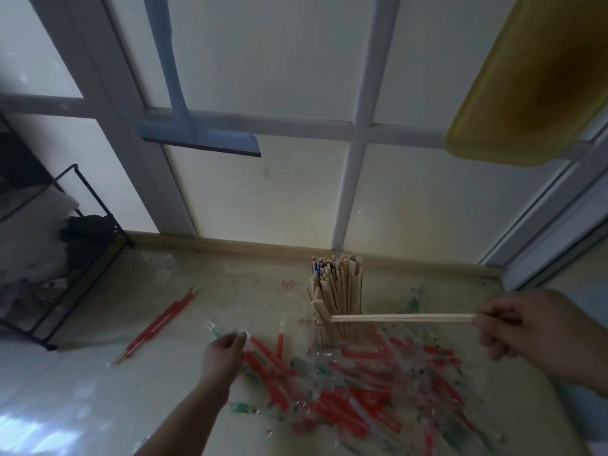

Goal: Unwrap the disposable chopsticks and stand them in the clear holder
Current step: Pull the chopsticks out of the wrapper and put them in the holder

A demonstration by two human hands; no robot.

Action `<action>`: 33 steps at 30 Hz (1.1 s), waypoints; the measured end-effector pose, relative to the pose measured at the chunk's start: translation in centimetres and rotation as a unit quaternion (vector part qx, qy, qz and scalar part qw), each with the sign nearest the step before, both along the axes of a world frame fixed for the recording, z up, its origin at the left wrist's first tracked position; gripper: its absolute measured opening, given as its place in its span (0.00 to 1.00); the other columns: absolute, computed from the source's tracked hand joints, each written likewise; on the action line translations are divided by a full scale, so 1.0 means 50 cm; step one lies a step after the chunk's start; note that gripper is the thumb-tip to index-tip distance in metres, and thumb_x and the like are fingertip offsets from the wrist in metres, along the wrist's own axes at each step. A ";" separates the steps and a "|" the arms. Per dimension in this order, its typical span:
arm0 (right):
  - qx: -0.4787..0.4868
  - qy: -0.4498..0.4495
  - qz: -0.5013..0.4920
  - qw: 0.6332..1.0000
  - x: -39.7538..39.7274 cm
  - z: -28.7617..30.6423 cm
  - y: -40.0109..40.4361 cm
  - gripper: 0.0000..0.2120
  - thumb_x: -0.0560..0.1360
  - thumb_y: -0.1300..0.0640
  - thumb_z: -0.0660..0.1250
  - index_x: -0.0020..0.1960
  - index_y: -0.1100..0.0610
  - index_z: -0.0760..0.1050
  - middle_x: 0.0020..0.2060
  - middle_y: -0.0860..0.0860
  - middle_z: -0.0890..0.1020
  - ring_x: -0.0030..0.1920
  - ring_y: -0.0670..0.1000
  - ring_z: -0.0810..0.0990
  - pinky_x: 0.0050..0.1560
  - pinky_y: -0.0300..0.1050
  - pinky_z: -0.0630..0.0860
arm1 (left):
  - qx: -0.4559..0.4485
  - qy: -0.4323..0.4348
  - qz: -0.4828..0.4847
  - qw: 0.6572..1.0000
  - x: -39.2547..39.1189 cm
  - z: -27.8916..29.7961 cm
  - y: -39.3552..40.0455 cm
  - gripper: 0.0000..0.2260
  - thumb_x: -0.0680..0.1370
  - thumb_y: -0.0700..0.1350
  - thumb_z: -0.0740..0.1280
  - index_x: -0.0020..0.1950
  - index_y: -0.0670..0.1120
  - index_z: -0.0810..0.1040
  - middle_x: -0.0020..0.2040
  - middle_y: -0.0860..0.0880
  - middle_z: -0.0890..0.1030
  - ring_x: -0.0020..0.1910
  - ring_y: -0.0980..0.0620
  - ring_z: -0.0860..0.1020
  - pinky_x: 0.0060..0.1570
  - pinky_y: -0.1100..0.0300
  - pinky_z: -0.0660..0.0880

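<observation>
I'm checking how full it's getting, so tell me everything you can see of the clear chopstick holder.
The clear holder stands upright on the pale table near the back edge, its transparent walls hard to make out. It is packed with bare, light wooden chopsticks standing on end, tops fanned slightly, with a few blue-marked ones at the back left. Red and clear wrappers lie against its base. The pair of chopsticks in the right hand crosses in front of it.

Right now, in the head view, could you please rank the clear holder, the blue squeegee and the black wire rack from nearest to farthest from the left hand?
From the left hand:
1. Clear holder, up and right.
2. Black wire rack, far left.
3. Blue squeegee, high on the window.
</observation>
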State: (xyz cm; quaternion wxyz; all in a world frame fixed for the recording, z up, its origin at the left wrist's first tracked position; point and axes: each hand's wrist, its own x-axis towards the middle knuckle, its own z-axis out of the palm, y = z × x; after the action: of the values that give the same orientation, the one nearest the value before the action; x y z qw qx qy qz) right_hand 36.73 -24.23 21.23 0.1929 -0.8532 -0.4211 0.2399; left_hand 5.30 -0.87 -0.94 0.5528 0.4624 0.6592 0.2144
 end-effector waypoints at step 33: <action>-0.248 -0.353 0.305 0.849 -0.130 0.062 0.401 0.08 0.75 0.56 0.68 0.40 0.61 0.77 0.21 0.48 0.72 0.31 0.50 0.76 0.38 0.40 0.78 | 0.366 0.049 -0.324 0.871 0.175 0.125 -0.001 0.10 0.74 0.59 0.71 0.46 0.54 0.83 0.42 0.58 0.81 0.40 0.60 0.77 0.42 0.59 0.78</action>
State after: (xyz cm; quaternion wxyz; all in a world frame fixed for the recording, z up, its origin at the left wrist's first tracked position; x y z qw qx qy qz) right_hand 30.26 -4.16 24.35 -0.2695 -0.7283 -0.6266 0.0657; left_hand 14.06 -0.91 5.32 0.3498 0.8291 0.3728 0.2264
